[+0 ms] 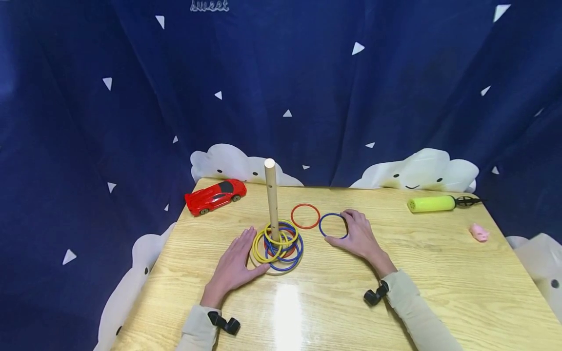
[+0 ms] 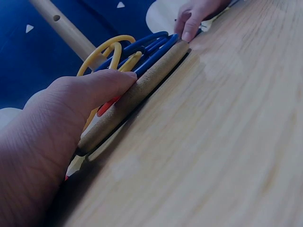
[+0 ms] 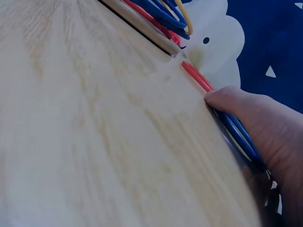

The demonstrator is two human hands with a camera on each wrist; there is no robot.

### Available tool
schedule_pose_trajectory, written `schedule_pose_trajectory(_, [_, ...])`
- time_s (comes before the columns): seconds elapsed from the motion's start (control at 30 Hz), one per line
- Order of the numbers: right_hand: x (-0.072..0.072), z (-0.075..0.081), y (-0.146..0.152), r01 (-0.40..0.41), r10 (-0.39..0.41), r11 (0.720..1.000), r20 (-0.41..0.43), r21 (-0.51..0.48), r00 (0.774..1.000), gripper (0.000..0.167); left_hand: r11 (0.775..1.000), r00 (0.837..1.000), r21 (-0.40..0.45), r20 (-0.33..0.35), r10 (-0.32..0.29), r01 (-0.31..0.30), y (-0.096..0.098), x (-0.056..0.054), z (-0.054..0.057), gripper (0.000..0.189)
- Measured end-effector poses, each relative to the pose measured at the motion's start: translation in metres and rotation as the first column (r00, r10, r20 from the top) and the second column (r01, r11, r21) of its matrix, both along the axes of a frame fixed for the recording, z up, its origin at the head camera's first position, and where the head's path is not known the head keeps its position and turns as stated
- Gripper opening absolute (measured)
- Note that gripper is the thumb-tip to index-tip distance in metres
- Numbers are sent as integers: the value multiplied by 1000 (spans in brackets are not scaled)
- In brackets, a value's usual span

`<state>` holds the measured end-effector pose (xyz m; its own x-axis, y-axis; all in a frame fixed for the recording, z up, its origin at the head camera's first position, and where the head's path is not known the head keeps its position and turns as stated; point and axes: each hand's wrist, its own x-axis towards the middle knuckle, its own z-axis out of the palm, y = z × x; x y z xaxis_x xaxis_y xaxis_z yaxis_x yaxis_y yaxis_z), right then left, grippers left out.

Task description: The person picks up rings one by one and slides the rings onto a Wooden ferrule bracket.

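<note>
A wooden peg (image 1: pixel 271 200) rises from a round wooden base (image 2: pixel 137 94) with several yellow, blue and red rings (image 1: pixel 281 243) piled around its foot. Along the near left side of this base lies my left hand (image 1: pixel 237 261), its fingers extended and its thumb touching the rim by the rings. To the right, a blue ring (image 1: pixel 321 228) lies flat on the table. My right hand (image 1: pixel 357 236) holds it across its right side, thumb at the near edge and fingers at the far edge. A red ring (image 1: pixel 291 218) lies just left of the blue one.
A red toy car (image 1: pixel 215 196) stands at the table's back left. At the back right lies a yellow-green hand pump (image 1: pixel 432 204) with a black end, and a small pink object (image 1: pixel 479 233) is nearer the right edge. A dark blue curtain (image 1: pixel 307 73) hangs behind the wooden table (image 1: pixel 351 302).
</note>
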<state>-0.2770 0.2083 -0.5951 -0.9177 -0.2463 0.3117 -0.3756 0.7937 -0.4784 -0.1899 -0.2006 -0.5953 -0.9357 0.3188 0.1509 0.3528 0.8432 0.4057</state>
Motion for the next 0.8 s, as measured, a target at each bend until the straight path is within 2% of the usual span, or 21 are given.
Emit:
schedule_pose_trajectory(0.27, [3, 3, -1, -3, 3, 1000, 6, -28, 1000, 92, 1000, 1000, 8, 18, 6, -6, -2, 4, 0, 113])
schedule_pose_trajectory(0.57, [4, 2, -2, 5, -6, 1000, -94, -6, 996, 85, 1000, 1000, 1, 5, 9, -9, -4, 2, 2, 115])
schedule_pose_trajectory(0.8, [13, 19, 0, 5, -8, 1000, -103, -30, 995, 85, 1000, 1000, 16, -15, -10, 11, 1, 1, 3, 115])
